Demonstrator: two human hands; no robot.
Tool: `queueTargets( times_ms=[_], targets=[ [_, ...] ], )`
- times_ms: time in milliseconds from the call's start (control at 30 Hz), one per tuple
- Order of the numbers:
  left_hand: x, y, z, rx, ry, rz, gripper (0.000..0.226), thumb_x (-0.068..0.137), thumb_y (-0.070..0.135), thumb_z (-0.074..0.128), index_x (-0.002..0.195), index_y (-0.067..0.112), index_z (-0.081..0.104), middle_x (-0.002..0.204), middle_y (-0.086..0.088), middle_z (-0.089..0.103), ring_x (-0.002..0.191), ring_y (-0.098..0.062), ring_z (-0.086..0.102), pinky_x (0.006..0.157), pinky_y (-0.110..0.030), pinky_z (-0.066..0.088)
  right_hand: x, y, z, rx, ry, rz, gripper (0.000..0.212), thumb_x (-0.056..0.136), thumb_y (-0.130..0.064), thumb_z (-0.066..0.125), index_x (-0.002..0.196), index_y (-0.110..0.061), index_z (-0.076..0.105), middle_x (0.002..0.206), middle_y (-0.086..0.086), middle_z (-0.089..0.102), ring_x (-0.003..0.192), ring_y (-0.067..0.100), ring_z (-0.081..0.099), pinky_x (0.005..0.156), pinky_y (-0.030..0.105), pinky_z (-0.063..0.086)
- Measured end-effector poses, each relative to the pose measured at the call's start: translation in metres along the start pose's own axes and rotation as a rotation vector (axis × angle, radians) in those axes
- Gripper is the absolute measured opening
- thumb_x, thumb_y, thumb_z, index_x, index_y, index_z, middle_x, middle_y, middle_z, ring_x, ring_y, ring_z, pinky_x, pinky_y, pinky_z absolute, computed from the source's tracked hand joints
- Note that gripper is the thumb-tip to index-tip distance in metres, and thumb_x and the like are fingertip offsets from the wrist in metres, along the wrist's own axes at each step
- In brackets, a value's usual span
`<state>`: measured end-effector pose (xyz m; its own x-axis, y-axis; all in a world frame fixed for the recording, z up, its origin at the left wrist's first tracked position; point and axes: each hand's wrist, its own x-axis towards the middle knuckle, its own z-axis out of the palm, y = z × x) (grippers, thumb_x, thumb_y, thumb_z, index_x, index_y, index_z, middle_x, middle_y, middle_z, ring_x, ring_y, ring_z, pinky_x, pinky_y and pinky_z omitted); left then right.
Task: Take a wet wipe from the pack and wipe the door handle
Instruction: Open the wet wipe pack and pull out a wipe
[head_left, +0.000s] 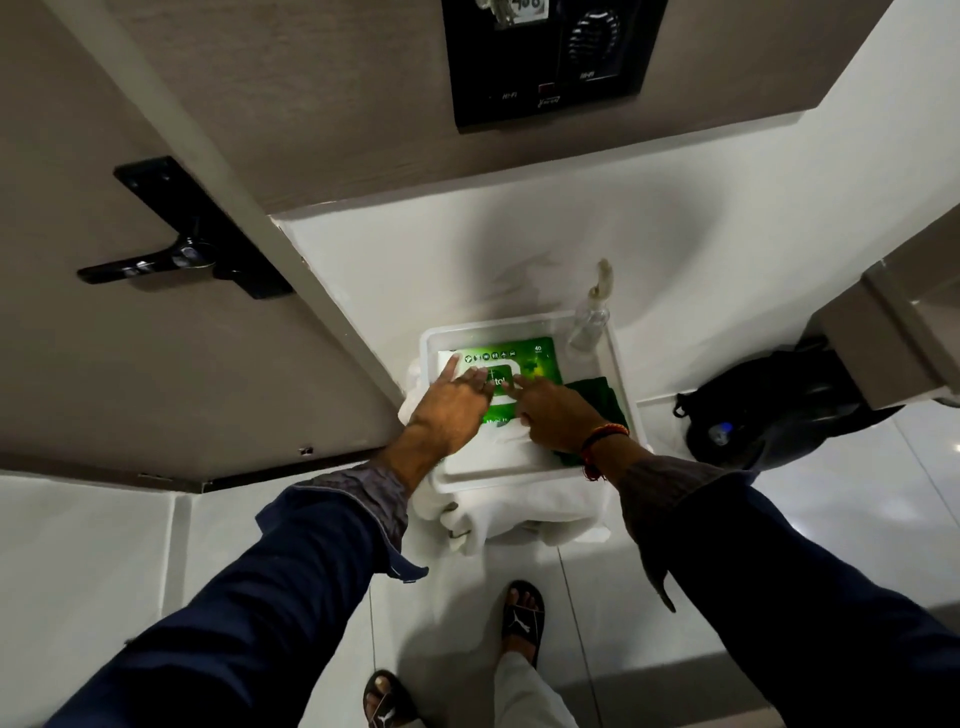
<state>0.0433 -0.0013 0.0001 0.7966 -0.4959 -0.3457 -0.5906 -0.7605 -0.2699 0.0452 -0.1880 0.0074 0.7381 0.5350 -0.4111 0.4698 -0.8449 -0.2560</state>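
Both hands are reaching down into a clear plastic tub (621, 364) that is sitting on white towels (519, 514) near the floor. The left hand (449, 410) is lying flat with its fingers (470, 376) spread open, pressing on the wet wipe pack (535, 358), gripping nothing. The right hand (558, 421) is pointing 1 extended finger at the white flap label (506, 384) in the pack's middle, with the other fingers loosely curled; it is holding nothing that I can see.

The pack is lying directly under both sets of fingers. It is bright green and glossy, printed with a row of small icons and the number 40 near its far corner, and the white-edged flap is sitting between the 2 hands. No wipe is showing yet, so the flap is probably still sealed.

The pack is likely soft, light and slick, so it would slide or lift unless the left fingers are pinning it. The flap's edge, just ahead of the right fingertip, looks like the place to pinch and peel. A wipe should be thin, damp and limp, best taken by a corner.

The black door handle (140, 265) is waiting well to the left of the left fingers, above them on the brown door (130, 389). A clear spray bottle (592, 317) is standing just beyond the right fingers.
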Motion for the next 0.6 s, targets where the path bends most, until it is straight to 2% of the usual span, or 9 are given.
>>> queueTargets(
  times_ms=[100, 167, 233, 333, 400, 433, 500, 533, 600],
  targets=[
    [-0.003, 0.009, -0.004, 0.018, -0.043, -0.046, 0.054, 0.107, 0.02, 0.032, 0.158, 0.004, 0.023, 0.167, -0.017, 0.022, 0.156, -0.028, 0.021, 0.127, -0.055, 0.0, 0.005, -0.002, -0.006, -0.101, -0.02, 0.023, 0.058, 0.1, -0.011, 0.054, 0.157, -0.006, 0.04, 0.167, 0.014, 0.033, 0.149, 0.037, 0.04, 0.114, 0.049, 0.046],
    [-0.009, 0.011, -0.005, 0.01, -0.092, -0.049, 0.057, 0.108, 0.022, 0.027, 0.16, 0.004, 0.014, 0.17, -0.015, 0.013, 0.158, -0.027, 0.012, 0.126, -0.055, -0.005, 0.005, -0.006, -0.008, -0.112, -0.035, 0.028, 0.053, 0.101, -0.012, 0.052, 0.153, -0.004, 0.045, 0.163, 0.014, 0.04, 0.147, 0.037, 0.043, 0.116, 0.049, 0.044],
    [-0.015, 0.01, -0.006, -0.025, -0.094, -0.04, 0.06, 0.107, 0.024, 0.031, 0.161, 0.006, 0.014, 0.17, -0.013, 0.012, 0.159, -0.026, 0.009, 0.126, -0.053, -0.006, 0.001, -0.012, -0.011, -0.055, -0.009, 0.06, 0.044, 0.101, -0.013, 0.053, 0.143, -0.002, 0.056, 0.149, 0.019, 0.056, 0.138, 0.036, 0.053, 0.112, 0.046, 0.048],
    [-0.026, -0.005, -0.013, -0.123, 0.035, -0.047, 0.058, 0.103, 0.022, 0.04, 0.157, 0.006, 0.027, 0.166, -0.012, 0.027, 0.156, -0.025, 0.021, 0.13, -0.049, 0.004, -0.008, -0.021, -0.022, 0.066, 0.082, 0.1, 0.026, 0.099, -0.01, 0.057, 0.117, -0.002, 0.073, 0.123, 0.019, 0.072, 0.121, 0.034, 0.065, 0.099, 0.042, 0.055],
    [-0.036, -0.021, -0.024, -0.237, 0.151, -0.093, 0.047, 0.103, 0.02, 0.042, 0.147, 0.007, 0.045, 0.154, -0.012, 0.048, 0.145, -0.028, 0.04, 0.128, -0.045, 0.016, -0.01, -0.027, -0.037, 0.151, 0.146, 0.147, 0.023, 0.099, -0.01, 0.057, 0.108, -0.001, 0.076, 0.115, 0.019, 0.074, 0.113, 0.036, 0.067, 0.095, 0.044, 0.057],
    [-0.043, -0.027, -0.031, -0.333, 0.222, -0.147, 0.039, 0.103, 0.019, 0.042, 0.137, 0.007, 0.055, 0.143, -0.012, 0.058, 0.135, -0.031, 0.05, 0.123, -0.044, 0.026, -0.01, -0.032, -0.046, 0.186, 0.188, 0.165, 0.023, 0.099, -0.011, 0.057, 0.108, -0.002, 0.077, 0.114, 0.019, 0.075, 0.11, 0.037, 0.068, 0.093, 0.043, 0.057],
    [-0.059, -0.043, -0.045, -0.64, 0.358, -0.33, 0.032, 0.105, 0.021, 0.041, 0.11, 0.006, 0.069, 0.116, -0.017, 0.071, 0.111, -0.036, 0.064, 0.102, -0.046, 0.046, -0.014, -0.049, -0.065, 0.274, 0.277, 0.194, 0.025, 0.1, -0.013, 0.058, 0.11, -0.001, 0.078, 0.114, 0.02, 0.076, 0.108, 0.038, 0.068, 0.093, 0.043, 0.055],
    [-0.067, -0.052, -0.053, -0.851, 0.394, -0.453, 0.036, 0.106, 0.026, 0.041, 0.098, 0.004, 0.069, 0.105, -0.018, 0.073, 0.1, -0.035, 0.066, 0.092, -0.045, 0.051, -0.015, -0.058, -0.073, 0.312, 0.335, 0.192, 0.025, 0.1, -0.013, 0.059, 0.108, -0.001, 0.079, 0.112, 0.021, 0.077, 0.107, 0.038, 0.069, 0.092, 0.043, 0.055],
    [-0.081, -0.059, -0.062, -1.245, 0.396, -0.624, 0.045, 0.105, 0.04, 0.045, 0.093, 0.003, 0.068, 0.091, -0.013, 0.075, 0.086, -0.029, 0.067, 0.083, -0.04, 0.054, -0.016, -0.074, -0.081, 0.358, 0.422, 0.183, 0.024, 0.099, -0.013, 0.061, 0.102, -0.001, 0.08, 0.104, 0.02, 0.079, 0.101, 0.037, 0.071, 0.087, 0.041, 0.055]
  ],
)
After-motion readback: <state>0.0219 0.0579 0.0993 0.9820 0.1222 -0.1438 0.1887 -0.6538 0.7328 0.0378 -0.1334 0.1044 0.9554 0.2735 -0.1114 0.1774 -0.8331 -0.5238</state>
